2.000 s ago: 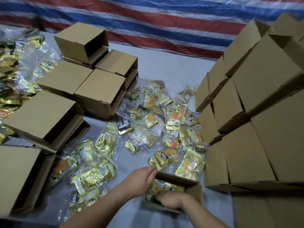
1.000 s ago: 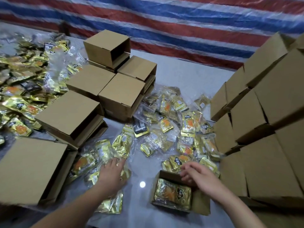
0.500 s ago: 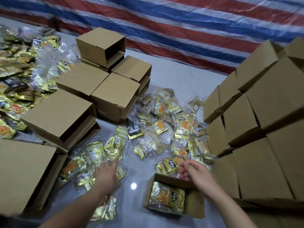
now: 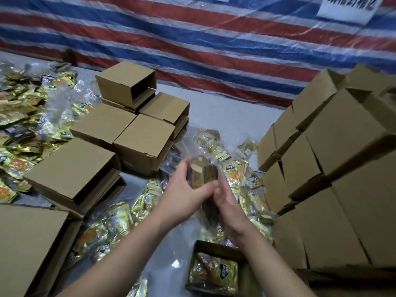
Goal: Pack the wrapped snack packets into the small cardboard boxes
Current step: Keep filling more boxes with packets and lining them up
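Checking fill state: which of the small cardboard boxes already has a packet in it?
The open box at the bottom centre, just under the right forearm: it faces up with a gold packet lying inside. No packets are visible in the other boxes.

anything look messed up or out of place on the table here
Nothing looks damaged or spilled. Loose snack packets lie scattered between the box stacks, as expected for packing. The open box holds one packet flat. Both hands, left hand and right hand, hold a blurred packet.
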Demonstrator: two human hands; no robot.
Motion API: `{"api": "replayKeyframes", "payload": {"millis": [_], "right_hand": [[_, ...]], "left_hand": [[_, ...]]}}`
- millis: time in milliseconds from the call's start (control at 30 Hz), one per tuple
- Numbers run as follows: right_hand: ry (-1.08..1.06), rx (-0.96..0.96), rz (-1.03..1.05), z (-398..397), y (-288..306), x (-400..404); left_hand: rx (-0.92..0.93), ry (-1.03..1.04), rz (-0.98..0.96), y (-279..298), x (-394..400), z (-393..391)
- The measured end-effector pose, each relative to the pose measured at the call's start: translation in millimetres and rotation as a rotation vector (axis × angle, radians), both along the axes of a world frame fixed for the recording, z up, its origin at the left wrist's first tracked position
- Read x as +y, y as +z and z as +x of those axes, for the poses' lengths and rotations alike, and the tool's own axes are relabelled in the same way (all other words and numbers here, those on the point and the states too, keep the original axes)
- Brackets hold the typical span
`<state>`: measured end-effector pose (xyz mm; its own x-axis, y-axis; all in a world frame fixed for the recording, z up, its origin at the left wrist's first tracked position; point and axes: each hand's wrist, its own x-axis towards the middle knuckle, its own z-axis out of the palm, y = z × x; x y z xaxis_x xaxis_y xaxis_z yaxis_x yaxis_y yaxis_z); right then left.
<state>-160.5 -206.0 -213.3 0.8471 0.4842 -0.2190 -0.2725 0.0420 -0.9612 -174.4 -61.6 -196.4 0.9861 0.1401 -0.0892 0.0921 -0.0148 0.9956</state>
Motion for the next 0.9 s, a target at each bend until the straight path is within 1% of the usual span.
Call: {"api": "replayKeyframes", "payload": {"millis": [67,100,233,300,333,400,533,567,600,633,700,733,767,833,867,900], "right_hand": [[-0.048,-0.041,0.109,7,16,0],[-0.055,-0.068,0.108,11,26,-4],[0.008,-0.111,0.064,24,53,-35],[0.028,-0.145,0.044,28,58,-52],[0.03,-0.166,0.027,28,59,-60],[0.039,-0.176,0.003,25,59,-73],[-0.037,-0.192,-0.105,11,40,-89],[-0.057,-0.201,-0.126,7,35,-91],[-0.073,-0.214,-0.147,4,29,-93],[-0.09,-0.226,-0.174,1,23,-97],[-0.11,-0.24,-0.256,-4,16,-105],[-0.096,-0.259,-0.328,-6,14,-111],[-0.055,-0.28,-0.414,-8,12,-117],[0.102,-0.303,-0.592,-10,12,-127],[0.209,-0.305,-0.676,-11,12,-129],[0.32,-0.301,-0.744,-11,12,-129]], "left_hand": [[-0.034,0.0,-0.117,22,-21,9],[-0.041,-0.007,-0.137,31,-30,12],[-0.05,-0.073,-0.045,50,-53,20],[-0.054,-0.114,0.033,54,-62,21],[-0.048,-0.134,0.066,56,-67,20],[-0.014,-0.199,0.058,55,-74,19],[0.182,-0.419,-0.064,52,-73,15],[0.207,-0.465,-0.068,51,-73,14],[0.204,-0.49,-0.025,49,-72,13],[0.182,-0.48,0.076,48,-72,13],[0.142,-0.425,0.305,39,-67,9],[0.159,-0.445,0.325,33,-60,7],[0.207,-0.499,0.284,25,-51,3],[0.316,-0.599,0.217,-1,-30,-6],[0.349,-0.598,0.254,-17,-21,-11],[0.361,-0.57,0.33,-34,-15,-17]]}}
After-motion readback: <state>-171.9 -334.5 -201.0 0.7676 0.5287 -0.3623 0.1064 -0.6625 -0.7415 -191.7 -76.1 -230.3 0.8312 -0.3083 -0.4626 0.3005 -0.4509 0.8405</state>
